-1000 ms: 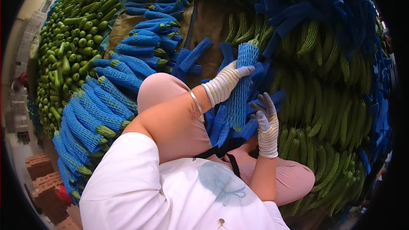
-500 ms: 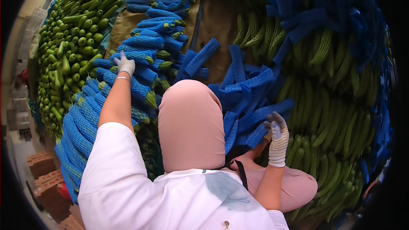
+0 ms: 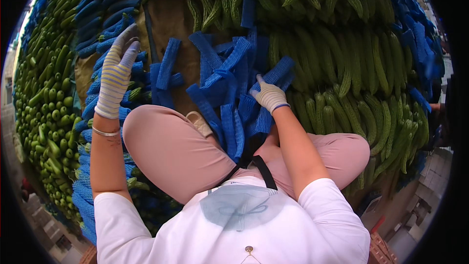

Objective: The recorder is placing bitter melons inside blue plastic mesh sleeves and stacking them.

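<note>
My left hand [image 3: 117, 76], in a striped glove, is raised above the rows of green gourds in blue foam net sleeves [image 3: 120, 5]. Its fingers are stretched out, the thumb stands apart, and it holds nothing. In the middle, my right hand [image 3: 271, 95], gloved alike, is at a loose pile of flat blue net sleeves [image 3: 227, 112]. The index finger lies over one blue net sleeve [image 3: 279, 69], with the other fingers bent around it. Part of the grip is hidden behind the hand.
Bare long ridged gourds [image 3: 337, 63] lie in rows to the right. Smooth green gourds [image 3: 53, 102] are heaped at the far left. Brown sheeting [image 3: 168, 17] shows beyond the sleeves. My bent legs [image 3: 171, 151] are close below the pile.
The view has swung to the right. My left hand has come up off the netted gourds with its fingers spread. My right hand has moved from beside the pile onto a sleeve.
</note>
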`<action>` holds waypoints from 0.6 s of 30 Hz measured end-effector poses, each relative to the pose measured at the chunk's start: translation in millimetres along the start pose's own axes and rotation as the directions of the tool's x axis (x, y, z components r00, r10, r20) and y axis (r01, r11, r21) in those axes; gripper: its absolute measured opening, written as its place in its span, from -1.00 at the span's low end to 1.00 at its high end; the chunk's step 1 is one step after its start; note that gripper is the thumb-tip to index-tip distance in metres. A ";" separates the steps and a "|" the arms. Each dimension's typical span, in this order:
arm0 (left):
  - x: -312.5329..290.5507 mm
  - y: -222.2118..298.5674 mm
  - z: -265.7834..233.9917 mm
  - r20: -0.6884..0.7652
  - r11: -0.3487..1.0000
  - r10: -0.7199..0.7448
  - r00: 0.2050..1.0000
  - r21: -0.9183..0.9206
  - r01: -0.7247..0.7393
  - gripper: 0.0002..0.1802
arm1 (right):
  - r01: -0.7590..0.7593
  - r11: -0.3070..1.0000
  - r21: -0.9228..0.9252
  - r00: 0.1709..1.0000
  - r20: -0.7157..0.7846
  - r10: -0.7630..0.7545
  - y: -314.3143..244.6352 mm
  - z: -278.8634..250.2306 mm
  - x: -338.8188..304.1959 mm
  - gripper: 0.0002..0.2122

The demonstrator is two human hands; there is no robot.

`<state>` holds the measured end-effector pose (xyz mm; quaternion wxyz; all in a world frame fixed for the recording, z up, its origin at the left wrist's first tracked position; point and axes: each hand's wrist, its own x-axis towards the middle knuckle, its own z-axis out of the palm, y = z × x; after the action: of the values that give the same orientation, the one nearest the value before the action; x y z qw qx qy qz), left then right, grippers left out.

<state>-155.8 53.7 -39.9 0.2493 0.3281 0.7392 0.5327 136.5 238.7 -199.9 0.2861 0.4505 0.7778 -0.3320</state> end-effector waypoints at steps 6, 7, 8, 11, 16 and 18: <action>-27.6 62.8 120.0 0.487 0.979 0.162 0.858 0.031 -0.203 -0.52 | 0.161 0.933 0.323 0.970 -0.228 -0.088 31.5 35.2 16.4 -0.41; -29.7 51.2 133.8 0.482 0.981 0.180 0.858 -0.025 -0.192 -0.49 | 0.312 0.745 0.590 0.914 -0.400 -0.067 31.8 29.2 6.9 -0.45; -33.3 39.9 146.2 0.476 0.988 0.139 0.868 -0.009 -0.153 -0.44 | 0.470 0.368 0.802 0.872 -0.486 -0.054 32.0 25.6 0.1 -0.52; -42.9 9.5 163.4 0.534 0.998 -0.044 0.844 0.060 0.014 -0.29 | 0.412 -0.115 0.904 0.893 -0.426 -0.148 17.7 -8.9 -51.0 -0.53; -44.5 28.9 201.8 0.540 0.979 0.022 0.842 -0.183 0.092 -0.54 | 0.465 -0.173 0.868 0.844 -0.494 -0.210 6.1 -28.0 -107.6 -0.49; -46.0 40.5 214.8 0.557 0.985 0.057 0.829 -0.168 0.045 -0.56 | 0.472 -0.065 0.879 0.839 -0.471 -0.273 3.6 -35.1 -127.9 -0.46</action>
<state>37.7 162.0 -66.7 0.4804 0.4491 0.5836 0.4764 189.6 201.9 -84.0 -0.2585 0.3113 0.4486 -0.7969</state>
